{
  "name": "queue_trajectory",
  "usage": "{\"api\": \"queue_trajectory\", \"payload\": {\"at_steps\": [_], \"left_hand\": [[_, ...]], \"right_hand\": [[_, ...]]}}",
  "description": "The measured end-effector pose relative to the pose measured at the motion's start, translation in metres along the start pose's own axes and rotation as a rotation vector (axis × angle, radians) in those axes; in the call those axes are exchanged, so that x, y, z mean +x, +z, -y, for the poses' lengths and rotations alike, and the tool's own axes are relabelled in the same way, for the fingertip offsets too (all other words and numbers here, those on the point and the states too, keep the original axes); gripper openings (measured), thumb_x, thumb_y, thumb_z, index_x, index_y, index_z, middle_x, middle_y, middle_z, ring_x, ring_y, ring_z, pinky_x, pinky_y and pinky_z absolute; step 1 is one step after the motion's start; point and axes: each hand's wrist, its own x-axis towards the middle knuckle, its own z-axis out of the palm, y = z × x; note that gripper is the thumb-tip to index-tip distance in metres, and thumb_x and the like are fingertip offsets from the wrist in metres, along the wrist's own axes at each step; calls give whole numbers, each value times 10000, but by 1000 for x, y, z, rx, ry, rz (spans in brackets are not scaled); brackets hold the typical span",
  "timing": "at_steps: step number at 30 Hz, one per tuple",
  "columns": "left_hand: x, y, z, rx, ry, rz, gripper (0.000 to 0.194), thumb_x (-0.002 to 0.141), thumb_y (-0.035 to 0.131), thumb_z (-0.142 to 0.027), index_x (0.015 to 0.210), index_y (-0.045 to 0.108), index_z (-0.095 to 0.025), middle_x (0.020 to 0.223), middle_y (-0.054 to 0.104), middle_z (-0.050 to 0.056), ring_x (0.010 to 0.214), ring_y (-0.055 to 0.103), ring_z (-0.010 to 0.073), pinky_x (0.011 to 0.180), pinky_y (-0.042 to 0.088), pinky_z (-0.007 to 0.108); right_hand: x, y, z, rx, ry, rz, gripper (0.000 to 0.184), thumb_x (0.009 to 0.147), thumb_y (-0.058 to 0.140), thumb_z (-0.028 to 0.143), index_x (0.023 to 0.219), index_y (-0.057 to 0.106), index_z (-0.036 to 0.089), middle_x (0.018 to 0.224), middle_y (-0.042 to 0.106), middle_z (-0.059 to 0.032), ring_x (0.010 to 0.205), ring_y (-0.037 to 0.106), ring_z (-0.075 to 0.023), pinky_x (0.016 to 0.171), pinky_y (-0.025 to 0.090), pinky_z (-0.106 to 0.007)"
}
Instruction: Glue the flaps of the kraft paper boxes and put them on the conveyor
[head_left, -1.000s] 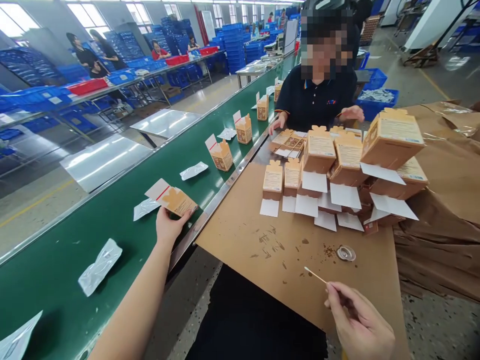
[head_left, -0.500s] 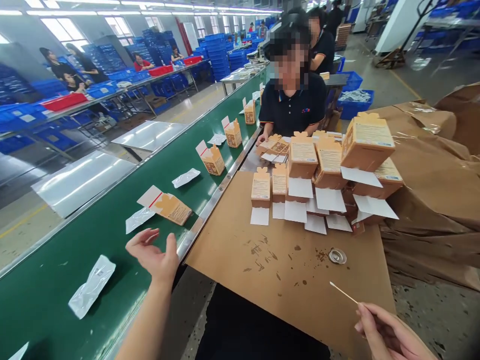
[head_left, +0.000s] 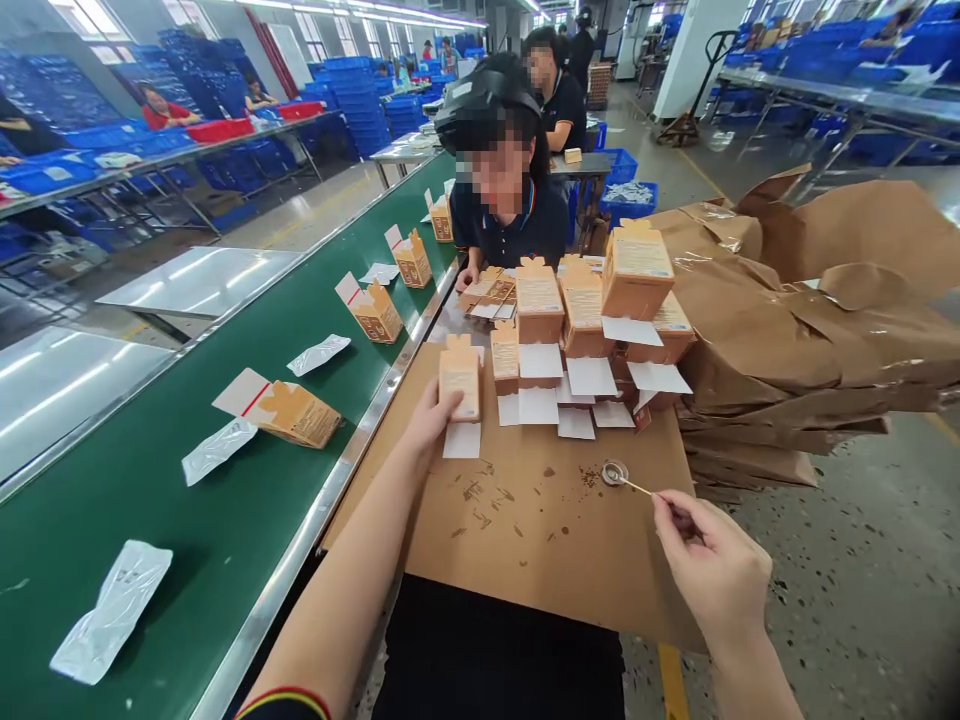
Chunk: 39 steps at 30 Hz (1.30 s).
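Observation:
My left hand (head_left: 431, 417) is closed round the lower left side of a small orange-brown carton (head_left: 459, 378), whose white flap hangs open at the bottom. My right hand (head_left: 701, 545) pinches a thin cotton swab (head_left: 639, 488). The swab's far tip is in a small round clear dish (head_left: 614, 473) on the brown cardboard tabletop (head_left: 525, 590). Dark specks and smears mark the cardboard left of the dish. Behind it, more cartons (head_left: 540, 300) are stacked with white flaps sticking out toward me.
A green conveyor belt (head_left: 247, 540) runs along my left, carrying cartons (head_left: 304, 412) and white sachets (head_left: 112, 612). A co-worker (head_left: 510, 240) sits across the table behind the stack. Large sheets of brown paper (head_left: 817, 330) are piled at the right.
My left hand has moved from over the belt to the front carton and taken hold of it. My right hand has brought the swab forward into the dish. The view has turned right.

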Motion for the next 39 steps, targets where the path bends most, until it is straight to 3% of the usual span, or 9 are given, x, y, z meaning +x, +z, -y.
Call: {"api": "queue_trajectory", "payload": {"at_steps": [5, 9, 13, 19, 23, 26, 29, 33, 39], "left_hand": [[-100, -13, 21, -444, -134, -27, 881, 734, 1100, -618, 1447, 741, -247, 1546, 836, 181, 1396, 825, 434, 1138, 693, 551], [-143, -2, 21, -397, -180, 63, 889, 723, 1148, -594, 1425, 717, -261, 1452, 867, 153, 1331, 856, 403, 1113, 722, 547], [-142, -5, 9, -277, -221, 180, 880, 715, 1166, -552, 1380, 663, -273, 1417, 869, 134, 1344, 855, 394, 1154, 715, 570], [-136, -9, 4, -205, -226, 180, 906, 666, 1172, -598, 1284, 594, -275, 1323, 887, 127, 1292, 875, 401, 1131, 720, 594], [-139, -5, 6, -196, -220, 181, 887, 680, 1167, -608, 1249, 570, -281, 1297, 885, 115, 1270, 880, 390, 1117, 720, 592], [-139, -4, 6, -219, -218, 192, 882, 695, 1166, -600, 1257, 566, -280, 1295, 882, 114, 1293, 874, 394, 1151, 703, 606], [-140, -4, 4, -233, -206, 202, 893, 712, 1159, -584, 1296, 555, -282, 1321, 874, 113, 1297, 871, 383, 1164, 695, 602], [-155, -1, 9, -151, -124, 192, 908, 694, 1166, -492, 1354, 572, -303, 1353, 858, 92, 1335, 846, 382, 1156, 700, 584], [-182, 5, 23, -32, -70, 137, 701, 654, 1148, -303, 1261, 800, -342, 1237, 871, 112, 1276, 838, 478, 1186, 666, 641]], "right_hand": [[9, 20, -17, -40, -70, 95, 398, 1226, 630, 370, 901, 818, 240, 749, 811, -7, 567, 745, -140, 599, 585, -242], [9, 19, -18, -40, -71, 104, 399, 1227, 635, 374, 897, 817, 243, 730, 792, -2, 559, 729, -143, 587, 570, -257], [-5, 15, 11, 139, 32, 53, 229, 1171, 764, 297, 963, 852, 256, 755, 802, 0, 567, 722, -155, 611, 618, -268], [-48, 60, 77, 466, 93, 323, 269, 1176, 669, 214, 955, 818, 253, 764, 775, 2, 599, 708, -141, 592, 608, -234], [-59, 86, 90, 478, 81, 384, 335, 1187, 625, 233, 908, 807, 255, 720, 722, 7, 581, 661, -134, 586, 579, -236], [-58, 92, 89, 486, 63, 397, 356, 1187, 620, 243, 879, 798, 258, 705, 699, 11, 573, 642, -135, 574, 559, -241], [-52, 84, 83, 483, 68, 358, 319, 1178, 640, 216, 907, 802, 256, 733, 725, 7, 582, 656, -139, 584, 563, -242], [-45, 55, 74, 461, 106, 270, 215, 1151, 704, 181, 989, 824, 254, 791, 782, 0, 599, 693, -139, 610, 593, -234], [-48, 10, 62, 394, 196, 222, 188, 1132, 775, 204, 963, 839, 256, 755, 782, 7, 572, 704, -147, 598, 621, -251]]}}
